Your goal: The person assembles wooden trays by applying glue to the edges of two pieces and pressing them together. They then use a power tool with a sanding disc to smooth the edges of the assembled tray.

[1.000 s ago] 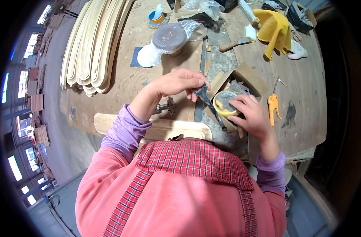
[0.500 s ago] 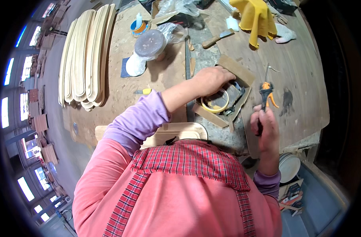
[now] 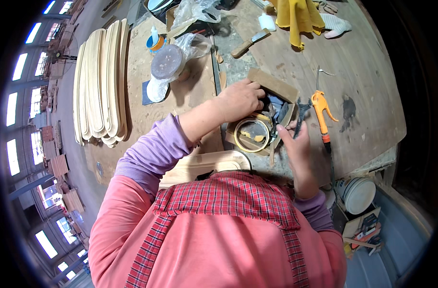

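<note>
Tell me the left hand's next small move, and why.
Probably ease the left hand inward over the cardboard box: it is at the rim, blue and dark items lie jumbled inside, and the right hand, beside the box, holds a dark tool.

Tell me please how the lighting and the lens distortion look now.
Head view: bright rectangular windows at left look washed out; head view: the brown flat wooden tabletop bows along its right edge; head view: the open brown cardboard box is partly shadowed inside.
</note>
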`<control>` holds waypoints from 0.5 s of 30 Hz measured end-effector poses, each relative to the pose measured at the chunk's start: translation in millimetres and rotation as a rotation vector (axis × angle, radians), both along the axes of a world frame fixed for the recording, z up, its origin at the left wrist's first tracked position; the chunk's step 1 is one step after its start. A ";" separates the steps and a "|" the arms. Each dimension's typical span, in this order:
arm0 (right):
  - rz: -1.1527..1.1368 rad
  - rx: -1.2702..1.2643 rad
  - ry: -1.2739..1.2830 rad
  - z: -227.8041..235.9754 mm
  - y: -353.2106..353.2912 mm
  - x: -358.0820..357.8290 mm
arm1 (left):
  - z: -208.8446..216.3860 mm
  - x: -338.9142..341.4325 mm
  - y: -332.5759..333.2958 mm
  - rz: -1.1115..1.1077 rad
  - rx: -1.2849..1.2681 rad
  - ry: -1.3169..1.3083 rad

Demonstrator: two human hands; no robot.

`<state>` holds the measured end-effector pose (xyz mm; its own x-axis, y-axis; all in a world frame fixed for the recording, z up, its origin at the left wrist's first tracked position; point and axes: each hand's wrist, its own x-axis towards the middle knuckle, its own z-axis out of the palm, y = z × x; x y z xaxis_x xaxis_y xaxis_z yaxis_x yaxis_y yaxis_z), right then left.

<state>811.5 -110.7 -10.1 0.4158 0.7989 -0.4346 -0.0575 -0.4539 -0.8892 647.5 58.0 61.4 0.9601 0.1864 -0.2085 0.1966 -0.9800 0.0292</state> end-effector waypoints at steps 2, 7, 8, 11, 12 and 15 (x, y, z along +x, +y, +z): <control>0.025 0.098 -0.022 -20.3 3.0 -10.1 | -15.8 -3.3 1.6 0.038 -0.050 0.015; 0.012 0.129 0.044 -21.3 5.7 -15.3 | -37.3 4.6 -4.0 -0.060 -0.039 -0.079; 0.009 0.138 0.051 -20.8 5.7 -15.5 | -32.9 8.3 -3.2 -0.125 0.002 -0.138; 0.005 0.155 0.060 -20.7 5.1 -15.7 | -30.8 10.7 -2.7 -0.216 0.040 -0.155; 0.005 0.153 0.057 -23.2 4.1 -15.5 | -29.6 10.6 -3.1 -0.208 0.043 -0.120; -0.024 0.178 0.079 -22.5 4.7 -16.6 | -23.0 11.0 -3.2 -0.185 0.026 -0.129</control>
<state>794.9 -106.0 -32.6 0.4062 0.8563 -0.3190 -0.1388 -0.2872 -0.9478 658.5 54.8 38.4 0.9968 0.0082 -0.0793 0.0096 -0.9998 0.0169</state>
